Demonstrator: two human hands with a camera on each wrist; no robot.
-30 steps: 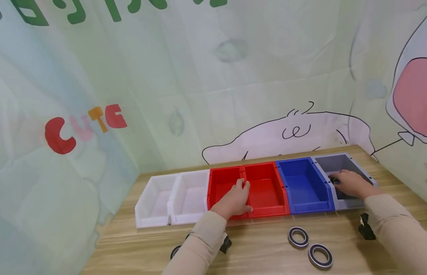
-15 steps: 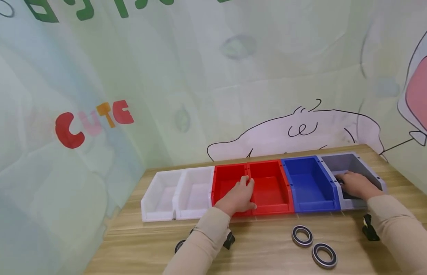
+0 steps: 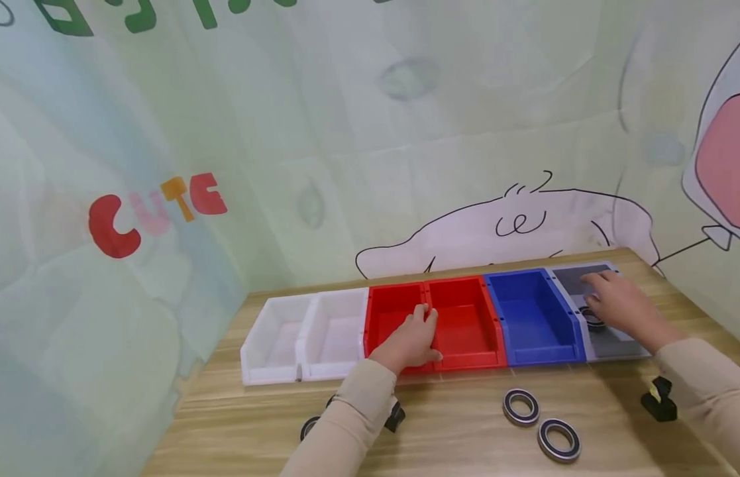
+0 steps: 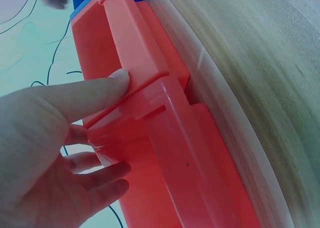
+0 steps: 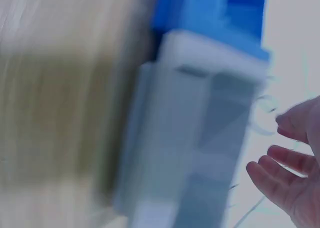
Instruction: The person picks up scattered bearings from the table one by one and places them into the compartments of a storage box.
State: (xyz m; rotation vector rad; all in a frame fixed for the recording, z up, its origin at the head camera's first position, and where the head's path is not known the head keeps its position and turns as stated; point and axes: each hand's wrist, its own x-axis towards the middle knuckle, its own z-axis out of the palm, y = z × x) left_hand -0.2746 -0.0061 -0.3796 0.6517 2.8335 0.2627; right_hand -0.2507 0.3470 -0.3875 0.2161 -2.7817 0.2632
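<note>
Over the gray bin point(image 3: 611, 344), the right hand point(image 3: 623, 303) has released a bearing point(image 3: 594, 324).

Simple workstation, building type unclear: a row of plastic bins point(image 3: 465, 362) beneath the left hand point(image 3: 408, 341) and right hand point(image 3: 625, 306), rings point(image 3: 544, 437) on the wooden table point(image 3: 453, 430) closer than both, and a wrinkled cartoon-printed sheet point(image 3: 346, 165) beyond.

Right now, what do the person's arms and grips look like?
The left sleeve and right sleeve are long, plain beige and wrinkled. The left grip and right grip are ungloved. Small black devices show near both sleeves; how they attach is hidden.
</note>
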